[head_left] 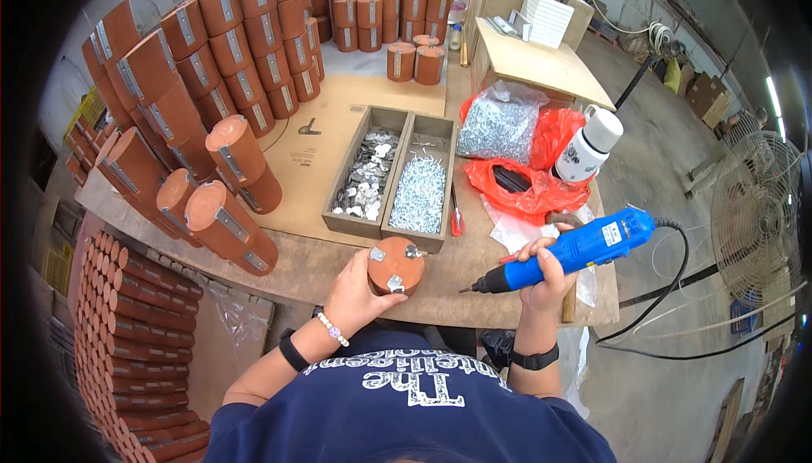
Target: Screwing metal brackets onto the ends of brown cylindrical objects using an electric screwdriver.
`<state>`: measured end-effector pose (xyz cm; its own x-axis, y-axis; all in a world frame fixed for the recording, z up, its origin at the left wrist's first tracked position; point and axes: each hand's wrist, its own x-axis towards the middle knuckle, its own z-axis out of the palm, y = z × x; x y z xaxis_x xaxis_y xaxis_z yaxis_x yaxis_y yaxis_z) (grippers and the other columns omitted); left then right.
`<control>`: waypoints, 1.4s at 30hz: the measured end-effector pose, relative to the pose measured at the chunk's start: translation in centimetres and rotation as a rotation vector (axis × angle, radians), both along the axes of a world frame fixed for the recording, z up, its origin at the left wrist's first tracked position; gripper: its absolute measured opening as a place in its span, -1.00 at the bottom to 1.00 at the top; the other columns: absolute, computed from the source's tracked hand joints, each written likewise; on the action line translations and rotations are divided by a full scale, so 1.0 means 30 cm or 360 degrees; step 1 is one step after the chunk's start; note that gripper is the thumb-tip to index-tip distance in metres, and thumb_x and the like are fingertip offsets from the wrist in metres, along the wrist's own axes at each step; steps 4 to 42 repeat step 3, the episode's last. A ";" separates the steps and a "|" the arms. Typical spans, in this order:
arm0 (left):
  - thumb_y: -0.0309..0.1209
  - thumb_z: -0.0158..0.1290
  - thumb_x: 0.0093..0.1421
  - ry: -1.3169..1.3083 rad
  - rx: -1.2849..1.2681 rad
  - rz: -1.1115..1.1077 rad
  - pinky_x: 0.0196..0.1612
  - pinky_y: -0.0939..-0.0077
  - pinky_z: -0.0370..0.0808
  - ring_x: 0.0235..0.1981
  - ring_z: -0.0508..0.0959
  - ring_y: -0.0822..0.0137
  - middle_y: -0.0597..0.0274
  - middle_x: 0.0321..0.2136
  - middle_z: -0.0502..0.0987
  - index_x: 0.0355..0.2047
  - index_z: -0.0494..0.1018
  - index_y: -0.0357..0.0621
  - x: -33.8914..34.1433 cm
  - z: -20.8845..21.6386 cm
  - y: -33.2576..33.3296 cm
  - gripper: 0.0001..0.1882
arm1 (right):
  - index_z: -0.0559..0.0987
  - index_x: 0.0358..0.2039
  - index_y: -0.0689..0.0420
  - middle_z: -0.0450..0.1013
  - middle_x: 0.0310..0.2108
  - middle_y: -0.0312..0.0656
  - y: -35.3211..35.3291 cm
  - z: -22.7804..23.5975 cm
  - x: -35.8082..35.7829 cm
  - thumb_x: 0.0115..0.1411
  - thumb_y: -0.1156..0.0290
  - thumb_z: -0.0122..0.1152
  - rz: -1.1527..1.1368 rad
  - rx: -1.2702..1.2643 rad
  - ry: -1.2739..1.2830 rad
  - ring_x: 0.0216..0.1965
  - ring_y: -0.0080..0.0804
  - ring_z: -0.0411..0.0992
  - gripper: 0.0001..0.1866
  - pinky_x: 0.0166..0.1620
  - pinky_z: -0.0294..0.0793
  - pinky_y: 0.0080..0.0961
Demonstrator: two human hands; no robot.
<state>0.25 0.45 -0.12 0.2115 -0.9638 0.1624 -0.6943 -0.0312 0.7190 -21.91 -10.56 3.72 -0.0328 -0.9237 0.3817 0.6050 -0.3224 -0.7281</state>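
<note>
My left hand [351,295] is closed around the side of a reddish-brown cylinder [396,256] at the table's front edge. Three small metal clips sit around the rim of its round top. To the right, my right hand [548,284] grips a blue electric screwdriver [575,248], its black tip pointing left, apart from the cylinder. A thin red stick shows by that hand's fingers; its kind is unclear. Just beyond the cylinder stand two wooden trays: one [348,224] holds flat metal clips [370,171], the other [410,241] silvery screws [419,192].
Stacked reddish-brown cylinders [228,49] fill the left and back. A red-handled tool [458,223] lies beside the trays. Right of it are a bag of screws [503,120], a red plastic bag [529,201] and a white bottle [589,146]. A black cable [677,277] hangs near a fan [757,201].
</note>
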 end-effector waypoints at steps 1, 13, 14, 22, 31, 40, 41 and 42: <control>-0.27 0.26 -0.31 -0.0005 -0.0014 0.0010 -0.14 0.32 0.35 -0.16 0.36 -0.01 -0.15 -0.18 0.30 -0.01 0.07 -0.28 0.005 0.010 -0.003 -0.14 | 0.14 -0.13 0.24 0.27 -0.61 -0.15 -0.002 -0.005 -0.003 -0.15 0.58 -0.02 0.0010 0.0002 0.0001 -0.61 -0.36 0.33 -0.51 -0.45 0.41 -0.41; -0.25 0.26 -0.29 0.0035 0.0356 -0.0055 -0.12 0.33 0.34 -0.15 0.36 -0.01 -0.15 -0.15 0.29 -0.01 0.05 -0.27 0.023 0.053 -0.013 -0.13 | 0.14 -0.12 0.22 0.28 -0.61 -0.14 -0.006 -0.018 -0.014 -0.15 0.56 -0.03 0.0030 0.0032 -0.0002 -0.60 -0.35 0.33 -0.50 -0.44 0.41 -0.42; -0.25 0.26 -0.29 0.0035 0.0356 -0.0055 -0.12 0.33 0.34 -0.15 0.36 -0.01 -0.15 -0.15 0.29 -0.01 0.05 -0.27 0.023 0.053 -0.013 -0.13 | 0.14 -0.12 0.22 0.28 -0.61 -0.14 -0.006 -0.018 -0.014 -0.15 0.56 -0.03 0.0030 0.0032 -0.0002 -0.60 -0.35 0.33 -0.50 -0.44 0.41 -0.42; -0.25 0.26 -0.29 0.0035 0.0356 -0.0055 -0.12 0.33 0.34 -0.15 0.36 -0.01 -0.15 -0.15 0.29 -0.01 0.05 -0.27 0.023 0.053 -0.013 -0.13 | 0.14 -0.12 0.22 0.28 -0.61 -0.14 -0.006 -0.018 -0.014 -0.15 0.56 -0.03 0.0030 0.0032 -0.0002 -0.60 -0.35 0.33 -0.50 -0.44 0.41 -0.42; -0.25 0.26 -0.29 0.0035 0.0356 -0.0055 -0.12 0.33 0.34 -0.15 0.36 -0.01 -0.15 -0.15 0.29 -0.01 0.05 -0.27 0.023 0.053 -0.013 -0.13 | 0.14 -0.12 0.22 0.28 -0.61 -0.14 -0.006 -0.018 -0.014 -0.15 0.56 -0.03 0.0030 0.0032 -0.0002 -0.60 -0.35 0.33 -0.50 -0.44 0.41 -0.42; -0.25 0.26 -0.29 0.0035 0.0356 -0.0055 -0.12 0.33 0.34 -0.15 0.36 -0.01 -0.15 -0.15 0.29 -0.01 0.05 -0.27 0.023 0.053 -0.013 -0.13 | 0.14 -0.12 0.22 0.28 -0.61 -0.14 -0.006 -0.018 -0.014 -0.15 0.56 -0.03 0.0030 0.0032 -0.0002 -0.60 -0.35 0.33 -0.50 -0.44 0.41 -0.42; -0.25 0.26 -0.29 0.0035 0.0356 -0.0055 -0.12 0.33 0.34 -0.15 0.36 -0.01 -0.15 -0.15 0.29 -0.01 0.05 -0.27 0.023 0.053 -0.013 -0.13 | 0.14 -0.12 0.22 0.28 -0.61 -0.14 -0.006 -0.018 -0.014 -0.15 0.56 -0.03 0.0030 0.0032 -0.0002 -0.60 -0.35 0.33 -0.50 -0.44 0.41 -0.42; -0.25 0.26 -0.29 0.0035 0.0356 -0.0055 -0.12 0.33 0.34 -0.15 0.36 -0.01 -0.15 -0.15 0.29 -0.01 0.05 -0.27 0.023 0.053 -0.013 -0.13 | 0.14 -0.12 0.22 0.28 -0.61 -0.14 -0.006 -0.018 -0.014 -0.15 0.56 -0.03 0.0030 0.0032 -0.0002 -0.60 -0.35 0.33 -0.50 -0.44 0.41 -0.42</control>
